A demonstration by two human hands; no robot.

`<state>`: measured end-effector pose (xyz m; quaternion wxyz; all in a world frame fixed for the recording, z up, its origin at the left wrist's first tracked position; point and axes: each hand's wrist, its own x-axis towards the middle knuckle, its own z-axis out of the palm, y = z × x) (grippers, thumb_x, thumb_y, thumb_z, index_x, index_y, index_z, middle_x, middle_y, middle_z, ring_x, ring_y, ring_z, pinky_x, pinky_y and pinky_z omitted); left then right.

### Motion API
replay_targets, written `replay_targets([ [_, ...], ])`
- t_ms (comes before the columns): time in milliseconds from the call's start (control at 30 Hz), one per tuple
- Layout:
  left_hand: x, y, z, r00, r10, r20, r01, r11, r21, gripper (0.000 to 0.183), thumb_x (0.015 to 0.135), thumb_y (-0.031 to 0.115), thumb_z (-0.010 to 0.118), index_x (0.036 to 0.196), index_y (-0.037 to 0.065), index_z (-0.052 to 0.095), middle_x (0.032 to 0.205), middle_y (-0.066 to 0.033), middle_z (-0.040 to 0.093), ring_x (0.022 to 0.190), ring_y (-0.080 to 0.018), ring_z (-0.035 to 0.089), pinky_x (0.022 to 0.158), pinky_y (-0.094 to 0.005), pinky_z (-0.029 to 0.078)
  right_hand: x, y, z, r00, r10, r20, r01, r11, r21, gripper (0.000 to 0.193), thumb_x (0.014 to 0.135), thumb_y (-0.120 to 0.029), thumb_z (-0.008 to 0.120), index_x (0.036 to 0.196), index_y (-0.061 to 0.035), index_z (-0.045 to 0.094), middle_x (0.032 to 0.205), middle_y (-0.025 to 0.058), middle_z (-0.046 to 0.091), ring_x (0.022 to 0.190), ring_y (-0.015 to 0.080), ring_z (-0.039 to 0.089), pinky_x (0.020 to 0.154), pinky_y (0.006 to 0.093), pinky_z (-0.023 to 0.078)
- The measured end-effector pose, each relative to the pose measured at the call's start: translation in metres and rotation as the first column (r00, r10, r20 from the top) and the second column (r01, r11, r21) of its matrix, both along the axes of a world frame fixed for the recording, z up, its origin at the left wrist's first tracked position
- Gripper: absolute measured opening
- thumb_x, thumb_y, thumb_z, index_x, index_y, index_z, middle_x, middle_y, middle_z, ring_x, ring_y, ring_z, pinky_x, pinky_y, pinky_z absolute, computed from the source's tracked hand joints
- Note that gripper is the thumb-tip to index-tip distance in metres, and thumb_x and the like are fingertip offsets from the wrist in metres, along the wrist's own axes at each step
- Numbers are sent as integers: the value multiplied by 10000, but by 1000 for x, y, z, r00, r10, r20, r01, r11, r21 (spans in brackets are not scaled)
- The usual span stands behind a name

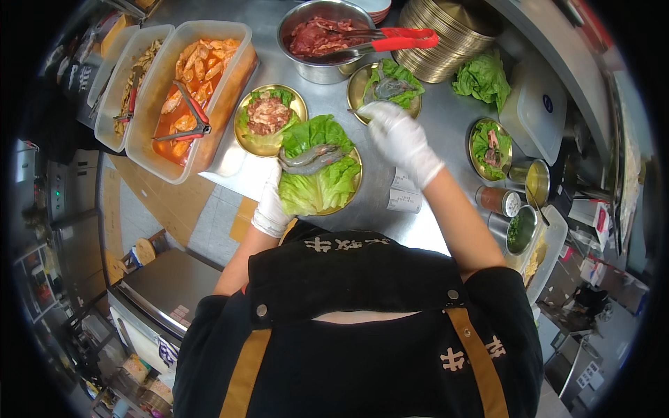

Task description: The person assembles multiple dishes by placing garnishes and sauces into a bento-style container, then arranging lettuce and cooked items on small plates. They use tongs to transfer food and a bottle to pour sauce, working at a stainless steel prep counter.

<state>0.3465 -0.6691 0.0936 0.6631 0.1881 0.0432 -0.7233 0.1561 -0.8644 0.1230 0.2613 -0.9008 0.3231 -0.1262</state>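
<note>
In my gloved left hand (272,202) is the side of a gold plate (358,182), its fingers partly hidden by green lettuce (319,191). Grey raw shrimp (313,159) lie across those leaves. My gloved right hand (404,141) is closed, its fingertips bunched at the lower edge of a second gold plate (355,85). Lettuce and grey shrimp (392,88) rest on that one; a thin dark end pokes out beside the fingertips, apparently part of a shrimp. Just beyond my left hand, a third gold plate (243,142) carries lettuce under pieces of pinkish meat (267,115).
Clear tubs of orange marinated meat (203,63) and brown food (139,70) stand left, with tongs. Behind are a steel pot (327,72) of red meat, red-handled tongs (404,40) and stacked gold plates (446,42). Lettuce (482,79), a small plate (477,164) and a jar (497,200) sit right.
</note>
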Motion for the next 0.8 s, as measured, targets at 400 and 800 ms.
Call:
replay_targets([
  [400, 2, 3, 11, 989, 141, 42, -141, 990, -12, 608, 1057, 456, 356, 1476, 17, 384, 1472, -180, 475, 1327, -306, 493, 1138, -482, 388, 11, -50, -55, 933, -13, -358, -119, 931, -346, 256, 832, -131, 606, 1077, -55, 613, 1048, 164, 619, 1004, 325, 610, 870, 434, 504],
  [800, 0, -7, 4, 994, 106, 1, -105, 994, -21, 698, 1036, 543, 338, 1493, 15, 353, 1510, -184, 419, 1375, -331, 437, 1150, -521, 360, 4, -12, 8, 950, 62, 308, 3, 979, -205, 308, 854, -78, 582, 1162, -78, 593, 1071, 141, 661, 1024, 324, 631, 873, 418, 522],
])
